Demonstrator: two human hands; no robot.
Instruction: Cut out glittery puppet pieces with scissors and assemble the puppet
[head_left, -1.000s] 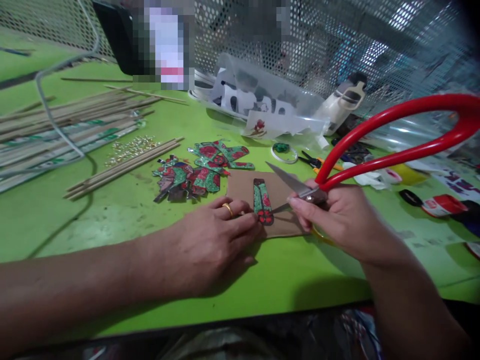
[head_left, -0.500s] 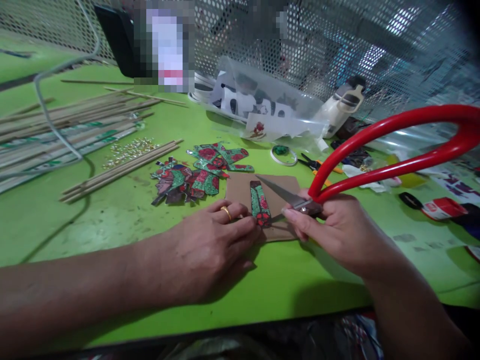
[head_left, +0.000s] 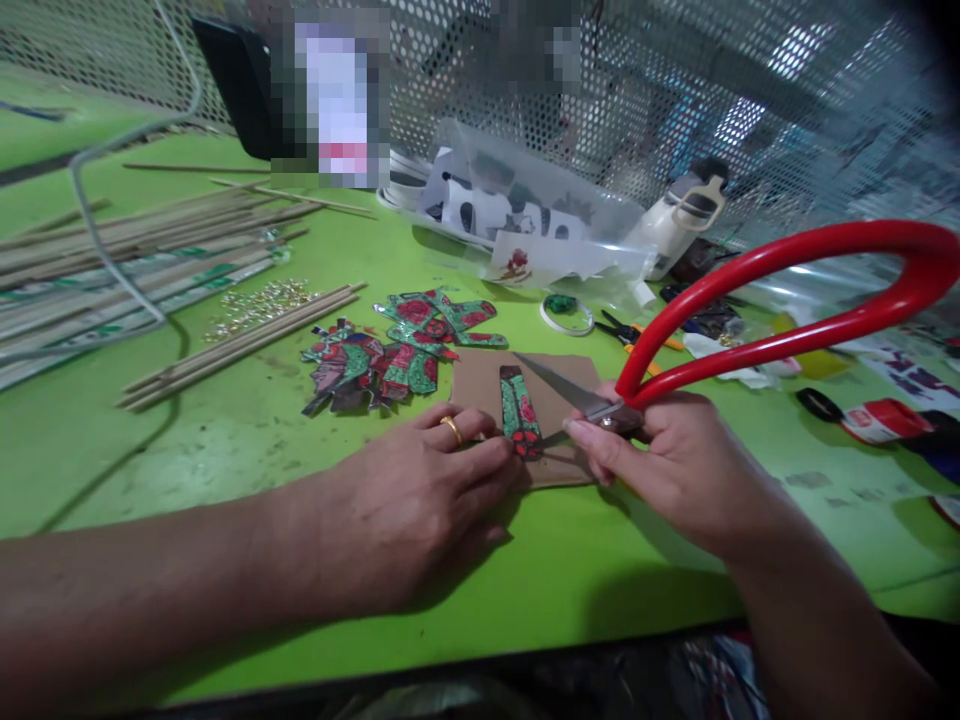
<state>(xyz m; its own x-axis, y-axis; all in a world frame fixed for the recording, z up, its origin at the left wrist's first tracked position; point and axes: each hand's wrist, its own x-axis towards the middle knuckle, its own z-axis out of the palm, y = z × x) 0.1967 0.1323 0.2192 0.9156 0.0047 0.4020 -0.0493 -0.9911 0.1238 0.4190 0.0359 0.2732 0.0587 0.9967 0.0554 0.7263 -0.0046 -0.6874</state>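
While the left hand [head_left: 420, 490] lies flat at lower centre of the frame, its fingertips [head_left: 501, 452] press the near end of the strip [head_left: 519, 412], a narrow red and green cut-out whose long axis runs from the hands toward the upper middle of the frame, leaning slightly left. The strip lies on a brown card [head_left: 559, 400] that rests on the green table [head_left: 225, 440]. The right hand [head_left: 667, 470], at right centre, is clenched around the pivot of the scissors [head_left: 600, 405], so it grasps the tool near the blades and not by the red handles [head_left: 810, 290], which loop off toward the right edge. The blades stand slightly parted, and the upper 1 points left and up across the card, just right of the strip; whether a tip touches the strip I cannot tell. So the strip lies left of the right hand and right of the left fingertips, with the left hand nearer. Beyond the card, at centre, sit more cut-outs [head_left: 390, 350], then sticks [head_left: 240, 335] further left. A clear bag [head_left: 525, 210] lies at upper centre against the mesh wall.
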